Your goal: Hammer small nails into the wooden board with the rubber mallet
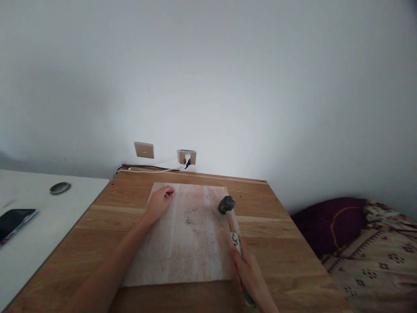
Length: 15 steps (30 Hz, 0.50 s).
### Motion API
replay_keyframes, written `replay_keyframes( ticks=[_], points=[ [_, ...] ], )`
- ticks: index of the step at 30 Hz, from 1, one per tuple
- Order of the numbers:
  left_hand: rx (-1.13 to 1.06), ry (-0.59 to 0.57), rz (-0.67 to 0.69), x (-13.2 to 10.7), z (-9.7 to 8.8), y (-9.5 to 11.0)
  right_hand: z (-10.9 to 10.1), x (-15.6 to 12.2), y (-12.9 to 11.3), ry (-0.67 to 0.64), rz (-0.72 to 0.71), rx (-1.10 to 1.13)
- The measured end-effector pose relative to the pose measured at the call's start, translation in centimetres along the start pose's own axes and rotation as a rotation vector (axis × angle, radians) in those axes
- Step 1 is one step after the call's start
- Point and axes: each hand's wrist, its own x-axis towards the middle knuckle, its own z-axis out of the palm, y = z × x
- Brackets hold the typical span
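A pale wooden board lies flat on the brown table. My left hand rests at its far left part, with the thumb and fingers pinched together. Whatever is between those fingertips is too small to make out. In my right hand is a hammer, gripped by its handle, with its dark head above the board's right side. The handle has a white, dark-spotted section near my fingers. Several small metal nails lie loose in a little group around the board's middle, between my two hands.
The wooden table meets a white wall, where a socket holds plugs and cables. A white table at left carries a phone and a round dark lid-like object. Patterned fabric lies at right.
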Motion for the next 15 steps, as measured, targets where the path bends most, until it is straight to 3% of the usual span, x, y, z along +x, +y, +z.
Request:
replay_keyframes(
  ticks=[5,10,15],
  points=[
    [-0.024,-0.232,0.105,2.5,5.2,4.1,-0.5,-0.2,-0.2,-0.002,-0.072,-0.008],
    [-0.039,-0.373,0.163,5.8,10.9,8.2,0.0,-0.4,0.2,-0.135,0.124,0.144],
    [-0.031,-0.441,0.191,6.9,13.2,9.0,0.3,-0.2,0.7,-0.138,0.109,0.195]
  ],
)
